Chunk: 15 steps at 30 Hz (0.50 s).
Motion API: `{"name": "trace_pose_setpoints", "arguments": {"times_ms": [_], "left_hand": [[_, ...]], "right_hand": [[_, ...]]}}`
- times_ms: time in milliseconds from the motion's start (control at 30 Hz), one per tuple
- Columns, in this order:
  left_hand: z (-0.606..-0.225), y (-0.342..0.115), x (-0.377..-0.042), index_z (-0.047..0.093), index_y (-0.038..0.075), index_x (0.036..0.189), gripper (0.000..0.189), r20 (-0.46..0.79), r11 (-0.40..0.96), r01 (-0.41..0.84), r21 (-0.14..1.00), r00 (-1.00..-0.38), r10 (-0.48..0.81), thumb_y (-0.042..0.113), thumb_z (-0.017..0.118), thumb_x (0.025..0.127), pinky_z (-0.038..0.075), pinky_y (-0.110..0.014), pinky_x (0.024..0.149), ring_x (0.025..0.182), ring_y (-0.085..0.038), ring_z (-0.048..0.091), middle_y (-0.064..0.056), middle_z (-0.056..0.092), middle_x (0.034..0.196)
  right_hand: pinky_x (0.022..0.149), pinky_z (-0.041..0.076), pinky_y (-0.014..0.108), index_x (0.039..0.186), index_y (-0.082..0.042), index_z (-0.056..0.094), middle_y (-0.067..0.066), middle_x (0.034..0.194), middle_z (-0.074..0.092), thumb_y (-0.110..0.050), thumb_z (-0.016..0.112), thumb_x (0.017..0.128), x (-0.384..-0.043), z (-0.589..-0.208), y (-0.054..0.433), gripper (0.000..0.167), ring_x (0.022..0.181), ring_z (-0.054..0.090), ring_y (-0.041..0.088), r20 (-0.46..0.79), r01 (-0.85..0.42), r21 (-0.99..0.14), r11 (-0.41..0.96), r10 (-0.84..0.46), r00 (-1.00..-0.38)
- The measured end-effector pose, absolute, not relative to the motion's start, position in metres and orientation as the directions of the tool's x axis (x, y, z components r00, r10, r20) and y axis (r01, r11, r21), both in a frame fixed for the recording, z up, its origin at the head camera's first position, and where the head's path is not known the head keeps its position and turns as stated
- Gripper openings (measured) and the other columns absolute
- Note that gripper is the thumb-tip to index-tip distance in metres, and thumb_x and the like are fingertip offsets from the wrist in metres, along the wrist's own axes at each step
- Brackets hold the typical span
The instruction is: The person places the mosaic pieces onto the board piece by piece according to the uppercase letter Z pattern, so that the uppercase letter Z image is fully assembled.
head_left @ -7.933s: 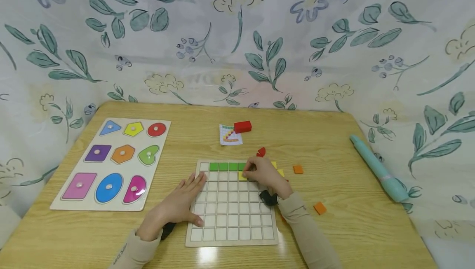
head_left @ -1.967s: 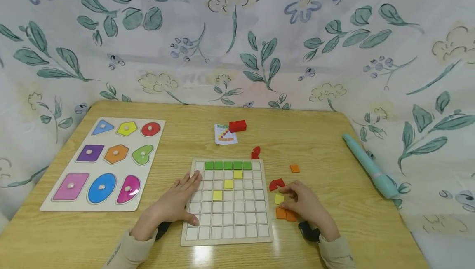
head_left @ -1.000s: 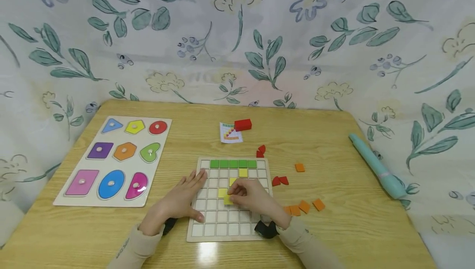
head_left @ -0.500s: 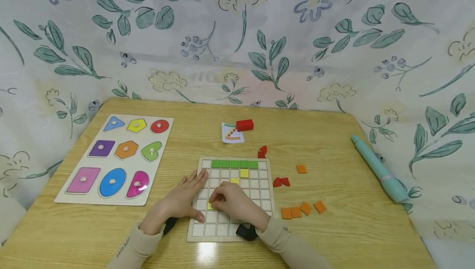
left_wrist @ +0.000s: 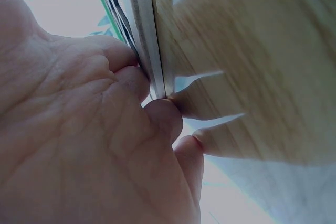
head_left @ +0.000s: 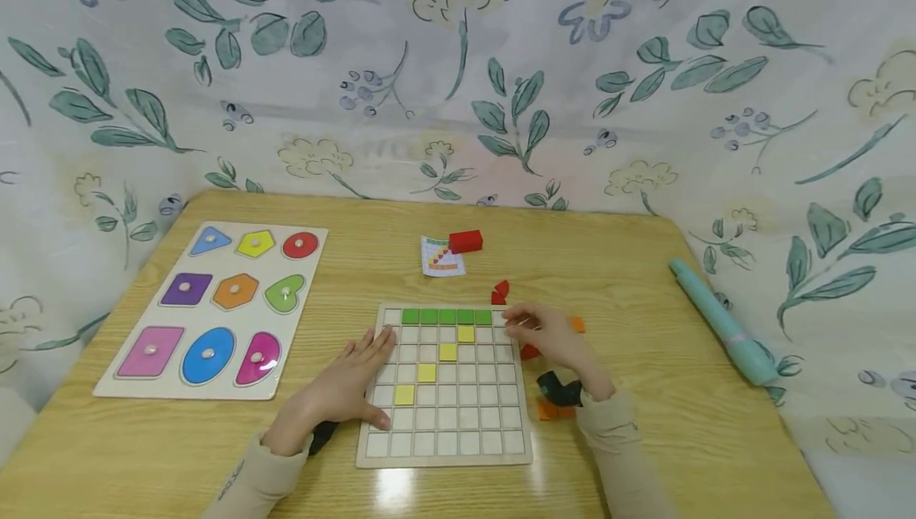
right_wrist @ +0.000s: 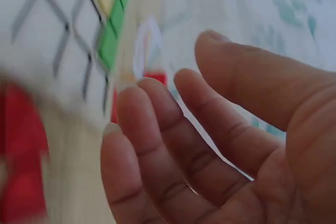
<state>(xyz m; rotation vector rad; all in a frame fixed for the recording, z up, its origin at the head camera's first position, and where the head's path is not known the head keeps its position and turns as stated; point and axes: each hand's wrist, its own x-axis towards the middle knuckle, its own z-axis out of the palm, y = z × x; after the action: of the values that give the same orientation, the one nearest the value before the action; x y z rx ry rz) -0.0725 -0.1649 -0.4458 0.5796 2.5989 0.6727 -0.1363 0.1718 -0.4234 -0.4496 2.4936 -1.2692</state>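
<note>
A wooden grid board (head_left: 458, 421) lies flat on the table. My left hand (head_left: 342, 388) rests on its left edge, fingers spread; the left wrist view shows those fingers (left_wrist: 163, 121) at the board's edge (left_wrist: 144, 30). Green square tiles (head_left: 447, 316) fill most of the top row, and yellow tiles (head_left: 426, 373) form a diagonal down to the left. My right hand (head_left: 554, 338) hovers by the board's upper right corner, holding nothing, its fingers loosely bent. Close by are red quarter-round pieces (head_left: 501, 290); others (head_left: 529, 352) are partly hidden under that hand.
Orange tiles (head_left: 554, 410) lie right of the board, partly behind the right wrist. Behind the board is a pattern card (head_left: 442, 266) with a red block (head_left: 466, 242) on its corner. A knobbed shape puzzle (head_left: 236, 344) lies left, a teal tube-like object (head_left: 723, 324) right.
Several yellow tiles have been added to the diagonal, and the green row has gained visible length. My right hand let go of the last yellow tile and moved up right. The left hand stayed put.
</note>
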Motion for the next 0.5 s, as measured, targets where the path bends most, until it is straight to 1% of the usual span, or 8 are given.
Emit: {"name": "trace_pose_setpoints", "arguments": {"times_ms": [133, 200, 300, 367, 500], "left_hand": [[-0.446, -0.166, -0.073, 0.014, 0.0, 0.154, 0.125, -0.272, 0.802, 0.286, 0.524, -0.837, 0.475, 0.045, 0.085, 0.062, 0.007, -0.061, 0.12, 0.15, -0.042, 0.004, -0.018, 0.008, 0.163], [-0.447, -0.166, -0.074, 0.014, 0.0, 0.154, 0.124, -0.276, 0.804, 0.283, 0.524, -0.836, 0.474, 0.045, 0.085, 0.062, 0.007, -0.06, 0.12, 0.15, -0.041, 0.003, -0.018, 0.008, 0.163], [-0.447, -0.166, -0.074, 0.014, 0.001, 0.154, 0.124, -0.282, 0.809, 0.281, 0.517, -0.836, 0.471, 0.046, 0.084, 0.062, 0.007, -0.06, 0.12, 0.15, -0.041, 0.003, -0.017, 0.008, 0.163], [-0.446, -0.165, -0.073, 0.014, 0.0, 0.154, 0.124, -0.28, 0.809, 0.281, 0.517, -0.837, 0.47, 0.046, 0.084, 0.062, 0.007, -0.06, 0.12, 0.15, -0.041, 0.003, -0.018, 0.009, 0.163], [-0.443, -0.164, -0.072, 0.014, -0.002, 0.153, 0.125, -0.266, 0.798, 0.292, 0.527, -0.835, 0.482, 0.045, 0.085, 0.061, 0.008, -0.062, 0.119, 0.149, -0.043, 0.004, -0.02, 0.01, 0.162]], "right_hand": [[0.076, 0.057, 0.029, 0.124, 0.007, 0.058, 0.026, 0.117, 0.064, -0.008, 0.059, 0.095, -0.145, -0.423, 0.214, 0.032, 0.099, 0.064, 0.033, -0.099, -0.099, -0.833, 0.544, -0.323, -0.941], [0.075, 0.058, 0.029, 0.126, 0.007, 0.056, 0.028, 0.119, 0.063, -0.006, 0.059, 0.095, -0.149, -0.428, 0.232, 0.034, 0.1, 0.063, 0.035, -0.084, -0.093, -0.835, 0.543, -0.292, -0.953], [0.077, 0.055, 0.026, 0.127, 0.007, 0.056, 0.028, 0.12, 0.062, -0.003, 0.061, 0.093, -0.151, -0.435, 0.25, 0.036, 0.103, 0.061, 0.036, -0.088, -0.08, -0.831, 0.55, -0.271, -0.959], [0.079, 0.052, 0.022, 0.126, 0.007, 0.057, 0.027, 0.121, 0.063, -0.001, 0.062, 0.091, -0.152, -0.44, 0.257, 0.036, 0.104, 0.06, 0.035, -0.097, -0.081, -0.815, 0.573, -0.273, -0.957], [0.08, 0.048, 0.019, 0.123, 0.007, 0.059, 0.027, 0.121, 0.063, 0.003, 0.063, 0.089, -0.154, -0.447, 0.261, 0.035, 0.1, 0.06, 0.03, -0.121, -0.059, -0.78, 0.623, -0.243, -0.962]]}}
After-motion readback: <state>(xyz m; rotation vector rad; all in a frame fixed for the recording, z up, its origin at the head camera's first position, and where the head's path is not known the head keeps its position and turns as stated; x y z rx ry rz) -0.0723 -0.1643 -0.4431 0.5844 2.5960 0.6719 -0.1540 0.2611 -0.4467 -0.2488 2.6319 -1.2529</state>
